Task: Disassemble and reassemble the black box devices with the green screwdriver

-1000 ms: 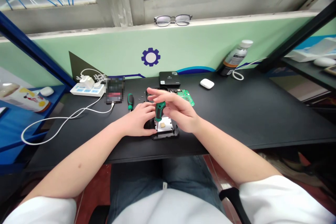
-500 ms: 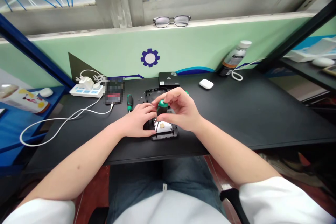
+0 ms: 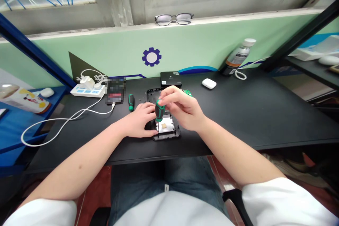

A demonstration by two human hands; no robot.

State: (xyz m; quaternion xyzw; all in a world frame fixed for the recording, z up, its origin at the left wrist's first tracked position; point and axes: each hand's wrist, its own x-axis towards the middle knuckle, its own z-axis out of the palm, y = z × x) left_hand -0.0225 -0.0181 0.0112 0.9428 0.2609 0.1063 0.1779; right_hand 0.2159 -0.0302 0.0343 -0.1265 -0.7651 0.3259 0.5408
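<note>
Hands: 2, left hand point(image 3: 139, 122), right hand point(image 3: 185, 109).
Green-handled screwdrivers: 2, one upright in right hand point(image 3: 159, 110), one lying on black desk point(image 3: 265, 113) at point(image 3: 130, 102).
Opened black plastic device housings: 1 point(image 3: 166, 130).
Green circuit boards: 1 point(image 3: 188, 93).
White earbud cases: 1 point(image 3: 209, 83).
White power strips: 1 point(image 3: 88, 90).
Black-framed glasses: 1 point(image 3: 174, 18).
Plastic bottles: 1 point(image 3: 239, 55).

Black desk point(image 3: 265, 113) w/ power strip point(image 3: 88, 90), spare screwdriver point(image 3: 130, 101), earbud case point(image 3: 208, 83), bottle point(image 3: 239, 56)
</note>
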